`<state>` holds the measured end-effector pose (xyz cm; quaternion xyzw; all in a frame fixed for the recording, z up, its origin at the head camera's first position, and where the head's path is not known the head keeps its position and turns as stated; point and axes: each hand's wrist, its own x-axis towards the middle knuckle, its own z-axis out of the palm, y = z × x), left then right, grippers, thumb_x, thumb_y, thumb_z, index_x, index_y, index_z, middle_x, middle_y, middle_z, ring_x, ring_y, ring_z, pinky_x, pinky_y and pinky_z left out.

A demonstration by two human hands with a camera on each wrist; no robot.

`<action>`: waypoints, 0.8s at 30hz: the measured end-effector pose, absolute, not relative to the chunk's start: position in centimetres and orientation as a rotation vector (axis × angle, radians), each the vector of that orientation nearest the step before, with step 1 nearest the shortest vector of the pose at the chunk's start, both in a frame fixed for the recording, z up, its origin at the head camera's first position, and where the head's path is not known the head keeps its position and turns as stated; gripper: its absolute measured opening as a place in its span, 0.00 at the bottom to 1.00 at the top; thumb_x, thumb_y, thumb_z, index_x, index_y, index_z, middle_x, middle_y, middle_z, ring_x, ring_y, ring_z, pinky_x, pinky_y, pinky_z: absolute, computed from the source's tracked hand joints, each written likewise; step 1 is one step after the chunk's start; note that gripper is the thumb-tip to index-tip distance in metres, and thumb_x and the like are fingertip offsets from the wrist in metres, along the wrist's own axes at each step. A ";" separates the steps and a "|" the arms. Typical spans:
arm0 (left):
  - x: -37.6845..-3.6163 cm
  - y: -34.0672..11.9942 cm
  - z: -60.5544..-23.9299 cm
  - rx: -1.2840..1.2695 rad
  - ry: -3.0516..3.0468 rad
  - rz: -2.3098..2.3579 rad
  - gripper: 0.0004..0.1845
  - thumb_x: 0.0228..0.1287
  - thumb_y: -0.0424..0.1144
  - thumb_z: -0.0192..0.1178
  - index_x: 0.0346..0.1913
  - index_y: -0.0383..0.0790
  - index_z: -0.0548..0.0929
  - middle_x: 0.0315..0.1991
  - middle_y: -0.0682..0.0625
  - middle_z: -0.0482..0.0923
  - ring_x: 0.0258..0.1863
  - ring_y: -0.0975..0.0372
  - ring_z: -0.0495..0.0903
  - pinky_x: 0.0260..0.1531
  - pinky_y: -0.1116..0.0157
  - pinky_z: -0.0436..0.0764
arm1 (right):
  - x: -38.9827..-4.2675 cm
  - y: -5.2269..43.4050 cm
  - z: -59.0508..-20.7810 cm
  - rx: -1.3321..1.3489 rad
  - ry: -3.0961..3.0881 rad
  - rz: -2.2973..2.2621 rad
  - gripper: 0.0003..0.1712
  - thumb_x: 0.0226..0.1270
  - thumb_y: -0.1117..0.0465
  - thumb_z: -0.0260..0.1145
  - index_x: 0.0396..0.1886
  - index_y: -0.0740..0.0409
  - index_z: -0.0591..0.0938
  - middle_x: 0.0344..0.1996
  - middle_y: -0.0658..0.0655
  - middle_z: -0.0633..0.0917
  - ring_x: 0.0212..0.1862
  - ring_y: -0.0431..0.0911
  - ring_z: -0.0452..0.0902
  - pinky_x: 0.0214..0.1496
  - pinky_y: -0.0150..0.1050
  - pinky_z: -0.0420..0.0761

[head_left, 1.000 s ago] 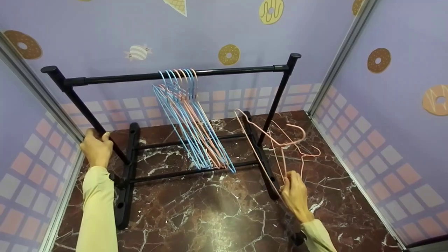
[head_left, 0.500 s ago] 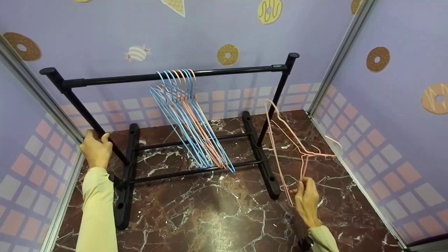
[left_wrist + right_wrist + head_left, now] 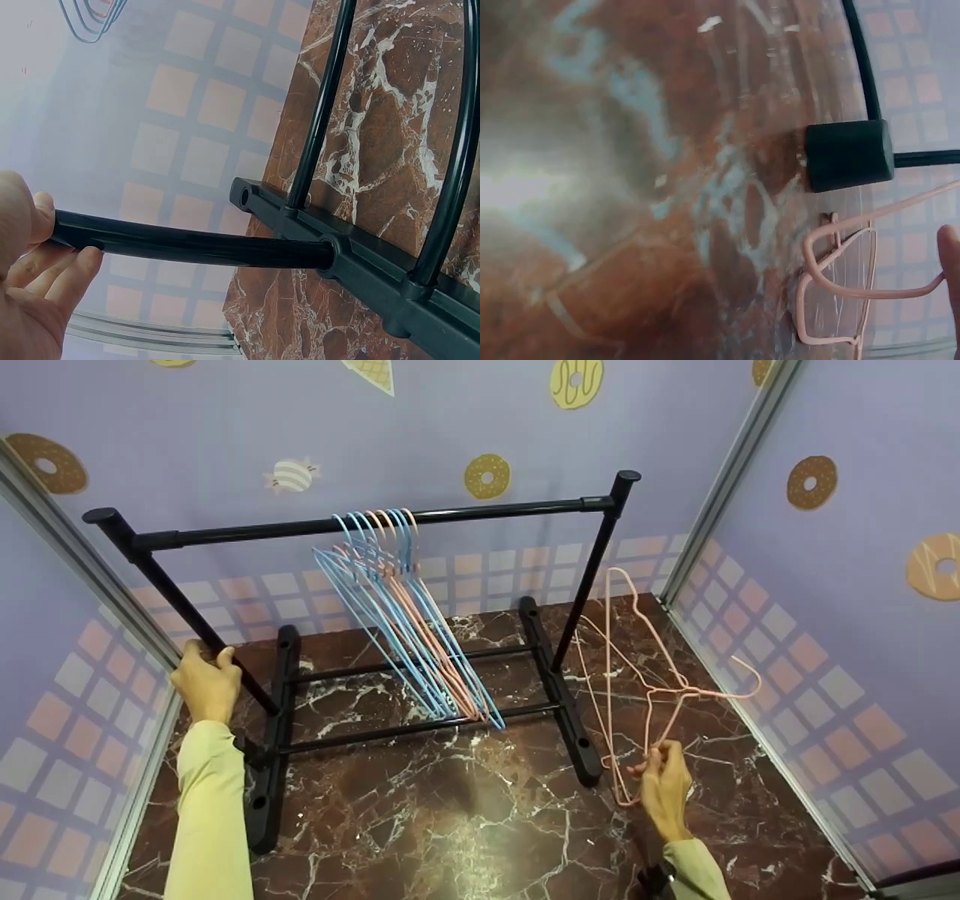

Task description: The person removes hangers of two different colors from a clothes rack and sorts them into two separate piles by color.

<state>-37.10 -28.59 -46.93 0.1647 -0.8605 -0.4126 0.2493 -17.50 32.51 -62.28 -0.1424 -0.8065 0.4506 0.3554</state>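
Observation:
My left hand (image 3: pixel 206 682) grips the left upright post (image 3: pixel 178 600) of a black clothes rack, low on the pole. Thumb and fingers wrap the post (image 3: pixel 195 246) in the left wrist view. To the right of the rack, my right hand (image 3: pixel 666 784) pinches the shoulder wire of a pink hanger (image 3: pixel 712 693), its hook pointing right. Another pink hanger (image 3: pixel 615 652) lies on the floor behind it, overlapped by the held one. One rounded corner of the held hanger (image 3: pixel 877 293) shows beside a fingertip in the right wrist view.
Several blue and pink hangers (image 3: pixel 442 660) hang bunched on the crossbar (image 3: pixel 495 515), left of its middle. The rack's right foot (image 3: pixel 566 720) stands close left of the held hanger. Patterned walls (image 3: pixel 487 427) enclose the brown marbled floor (image 3: pixel 450 817) behind and at both sides.
My right hand has moved right with the pink hanger, away from the rack's right foot, and the hanger has turned so its hook points right. My left hand stays on the post.

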 end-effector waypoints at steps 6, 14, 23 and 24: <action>-37.0 -28.6 -46.9 0.453 -2.343 -1.125 0.17 0.70 0.37 0.59 0.55 0.28 0.77 0.50 0.27 0.80 0.59 0.29 0.71 0.64 0.42 0.67 | -18.2 33.7 -62.0 -0.588 -2.227 1.214 0.08 0.76 0.68 0.52 0.43 0.67 0.77 0.30 0.69 0.85 0.21 0.30 0.80 0.25 0.26 0.80; -37.1 -28.5 -46.8 0.424 -2.318 -1.110 0.16 0.70 0.36 0.59 0.53 0.27 0.77 0.49 0.27 0.82 0.57 0.30 0.74 0.62 0.42 0.69 | -19.5 35.1 -62.1 -0.724 -2.343 1.335 0.12 0.73 0.66 0.50 0.42 0.70 0.78 0.25 0.61 0.84 0.21 0.40 0.85 0.26 0.35 0.85; -36.9 -28.4 -47.0 0.416 -2.308 -1.103 0.16 0.70 0.36 0.59 0.53 0.27 0.77 0.48 0.26 0.81 0.55 0.30 0.76 0.60 0.41 0.70 | -21.0 35.7 -62.2 -0.779 -2.408 1.411 0.13 0.73 0.65 0.52 0.41 0.72 0.78 0.19 0.52 0.81 0.20 0.36 0.80 0.26 0.35 0.85; -36.9 -28.4 -47.0 0.416 -2.311 -1.105 0.16 0.70 0.36 0.59 0.53 0.27 0.77 0.48 0.26 0.81 0.55 0.30 0.75 0.60 0.41 0.70 | -21.1 35.7 -62.2 -0.775 -2.412 1.419 0.13 0.73 0.66 0.51 0.41 0.72 0.78 0.19 0.53 0.81 0.20 0.37 0.80 0.26 0.34 0.85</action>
